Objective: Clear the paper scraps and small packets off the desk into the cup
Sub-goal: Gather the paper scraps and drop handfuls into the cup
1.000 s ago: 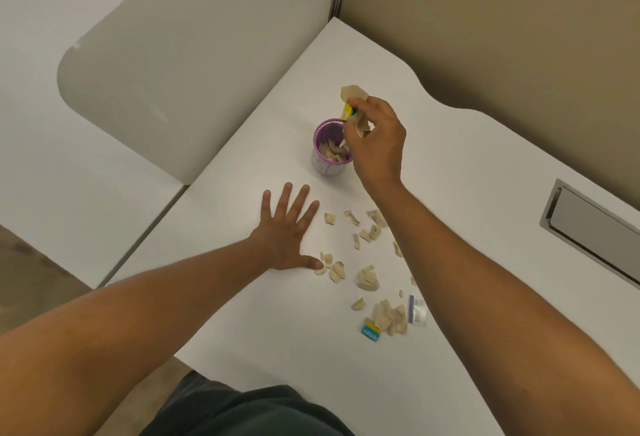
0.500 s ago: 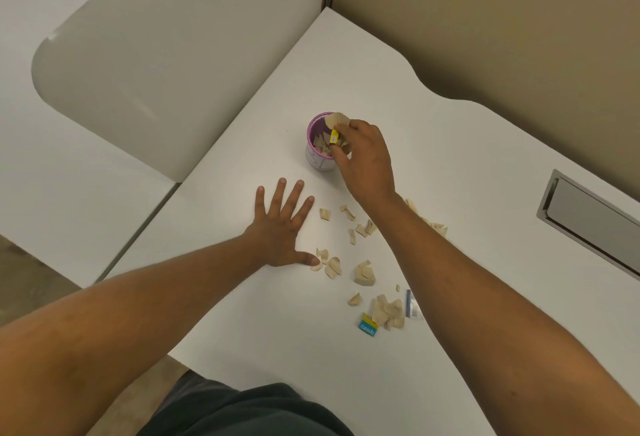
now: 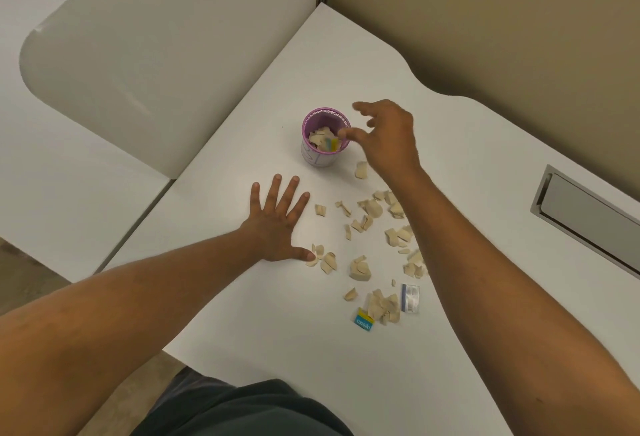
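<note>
A purple-rimmed cup (image 3: 313,155) stands on the white desk (image 3: 263,314), holding tan paper scraps and a yellow packet (image 3: 333,144). My right hand (image 3: 389,139) hovers just right of the cup's rim, blurred, fingers spread and empty. My left hand (image 3: 277,224) lies flat on the desk below the cup, fingers apart, its thumb touching a scrap. Several tan scraps (image 3: 360,267) are scattered right of it. One scrap (image 3: 361,169) lies beside the cup. A blue-and-yellow packet (image 3: 363,322) and a clear packet (image 3: 410,298) lie near the front.
A grey rounded partition (image 3: 138,65) stands left of the desk, a tan wall panel (image 3: 502,20) behind it. A metal cable hatch (image 3: 585,221) is set in the desk at the right. The desk's front edge runs near my lap.
My right hand has let the scraps and yellow packet fall into the cup, opened its fingers and drawn back to the right. The left hand stays flat in place.
</note>
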`<state>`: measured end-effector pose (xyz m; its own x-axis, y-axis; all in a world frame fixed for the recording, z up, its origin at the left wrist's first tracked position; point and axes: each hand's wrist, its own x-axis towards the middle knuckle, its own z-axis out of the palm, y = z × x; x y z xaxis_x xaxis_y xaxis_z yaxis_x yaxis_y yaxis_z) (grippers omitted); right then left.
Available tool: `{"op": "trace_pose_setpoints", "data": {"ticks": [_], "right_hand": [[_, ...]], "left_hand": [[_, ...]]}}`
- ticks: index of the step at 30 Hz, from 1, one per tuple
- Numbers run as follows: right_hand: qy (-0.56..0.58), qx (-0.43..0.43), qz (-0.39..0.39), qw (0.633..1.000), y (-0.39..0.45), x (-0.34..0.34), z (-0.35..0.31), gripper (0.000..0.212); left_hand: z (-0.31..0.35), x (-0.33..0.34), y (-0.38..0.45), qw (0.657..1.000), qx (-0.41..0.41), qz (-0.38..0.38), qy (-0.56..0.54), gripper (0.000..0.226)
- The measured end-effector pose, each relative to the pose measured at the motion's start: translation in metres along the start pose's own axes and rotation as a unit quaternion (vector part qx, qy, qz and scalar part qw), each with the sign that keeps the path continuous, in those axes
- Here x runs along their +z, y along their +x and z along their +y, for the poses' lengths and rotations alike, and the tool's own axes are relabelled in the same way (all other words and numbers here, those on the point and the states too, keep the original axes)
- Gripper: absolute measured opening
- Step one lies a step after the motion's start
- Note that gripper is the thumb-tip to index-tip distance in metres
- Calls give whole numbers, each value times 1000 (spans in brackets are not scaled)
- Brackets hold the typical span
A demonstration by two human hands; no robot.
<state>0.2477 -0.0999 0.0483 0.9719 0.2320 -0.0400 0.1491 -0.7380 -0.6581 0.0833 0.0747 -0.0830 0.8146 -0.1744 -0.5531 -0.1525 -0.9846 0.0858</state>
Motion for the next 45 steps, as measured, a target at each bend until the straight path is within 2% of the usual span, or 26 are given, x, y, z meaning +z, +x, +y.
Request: {"op": "trace_pose_setpoints", "data": {"ticks": [3,5,9,12,16,19,23,25,28,30,32,36,40,43,45], "right_hand": [[33,61,49,996,0,-4,26,30],[-1,78,35,996,-3,2,50,25],[-151,5,-117,982,-22,31,94,41],[-228,-57,-165,958,-39,51,108,51],[-226,-109,-146,957,-70,54,108,41],[-263,-153,-138,942,-99,50,119,36],[-318,-131,-91,935,-127,36,136,29],[-329,-78,-65,939,-134,26,134,37],[-295,44,-111,948,-132,23,127,69],[-295,48,-149,943,-132,29,124,77],[-301,27,-152,941,-136,35,118,68],[-258,3,-104,961,-143,50,100,26],[-253,-7,-105,962,-142,62,99,26],[-174,19,-80,981,-138,55,86,23],[-110,24,-30,993,-131,42,63,21]], "left_hand": [[1,1,0,1000,-4,4,4,131],[1,0,0,1000,-3,3,4,131],[1,-1,0,1000,-4,-3,6,130],[2,-1,1,1000,-6,-5,9,130],[1,0,1,1000,-6,-6,5,130],[0,2,2,1000,-5,3,2,130],[1,2,1,1000,-6,1,2,130],[0,2,2,1000,-6,0,1,130],[1,2,2,1000,-7,0,0,130],[2,1,2,1000,-10,-3,-1,130],[1,1,2,1000,-10,-4,0,131],[0,3,2,1000,-7,8,-7,131],[-2,8,-1,999,4,37,-10,130],[-3,11,-1,998,11,59,-10,130],[-2,10,0,998,9,56,-10,130]]}}
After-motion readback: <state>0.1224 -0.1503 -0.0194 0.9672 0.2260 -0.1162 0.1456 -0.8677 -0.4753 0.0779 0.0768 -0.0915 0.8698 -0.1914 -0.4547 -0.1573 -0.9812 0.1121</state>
